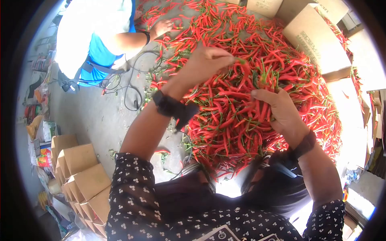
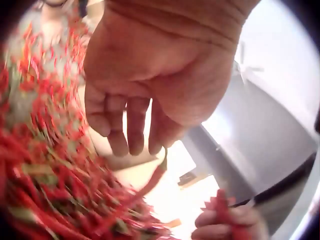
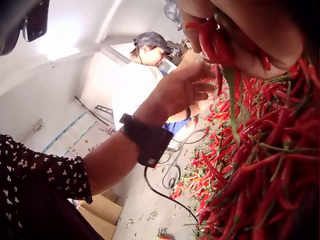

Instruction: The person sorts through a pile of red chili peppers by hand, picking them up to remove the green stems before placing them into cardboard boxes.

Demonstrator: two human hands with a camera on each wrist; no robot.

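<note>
My left hand (image 1: 207, 64) pinches the green stem of one red chili (image 1: 243, 73) between thumb and fingertips, above the heap. In the left wrist view the chili (image 2: 152, 181) hangs from the fingertips of that hand (image 2: 155, 75). Several red chilies (image 3: 216, 46) are gripped in my right hand (image 3: 260, 35), its fingers curled round them; the head view has this hand (image 1: 284, 112) to the right of the left one, over the heap of red chilies (image 1: 225, 132) with green stems.
Another person (image 1: 96, 40) in a white top reaches toward the chilies at the upper left. Cardboard boxes (image 1: 317, 40) stand at the upper right, folded cartons (image 1: 82, 160) at the lower left. A black cable (image 1: 128, 94) lies on the grey floor (image 1: 100, 124).
</note>
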